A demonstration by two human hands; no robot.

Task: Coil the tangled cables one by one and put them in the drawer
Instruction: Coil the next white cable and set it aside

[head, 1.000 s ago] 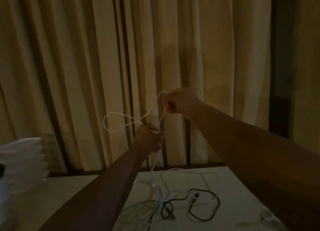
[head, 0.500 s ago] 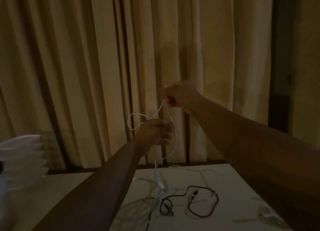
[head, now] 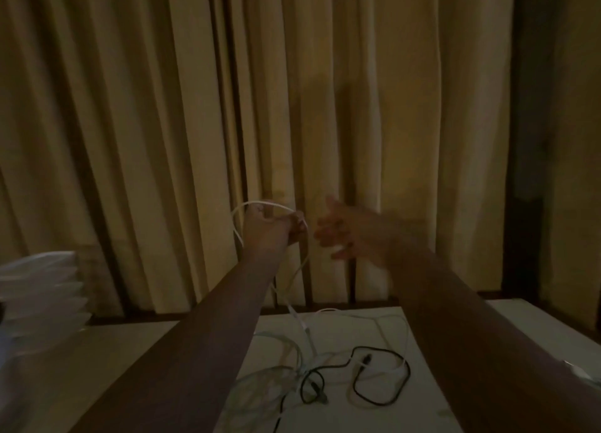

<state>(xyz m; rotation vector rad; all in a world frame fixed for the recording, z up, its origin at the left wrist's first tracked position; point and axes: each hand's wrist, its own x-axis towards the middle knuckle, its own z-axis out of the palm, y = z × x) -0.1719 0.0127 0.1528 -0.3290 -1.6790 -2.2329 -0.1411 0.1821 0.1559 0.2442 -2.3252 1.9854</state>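
Observation:
My left hand (head: pixel 271 232) is raised in front of the curtain and grips a small loop of white cable (head: pixel 257 204). The rest of that cable hangs down to the white table (head: pixel 432 397). My right hand (head: pixel 349 234) is just to the right of the left one, blurred, fingers spread, holding nothing. On the table lies a tangle: a black cable (head: pixel 377 380) and pale cables (head: pixel 283 361) crossing each other. No drawer is in view.
A beige pleated curtain (head: pixel 162 123) fills the background. A stack of white objects (head: pixel 42 289) stands at the left edge. A small pale item (head: pixel 582 372) lies at the table's right edge. The room is dim.
My right hand has let go of the white cable and dropped to beside the left hand with fingers spread. My left hand has risen, and the loop it holds is smaller.

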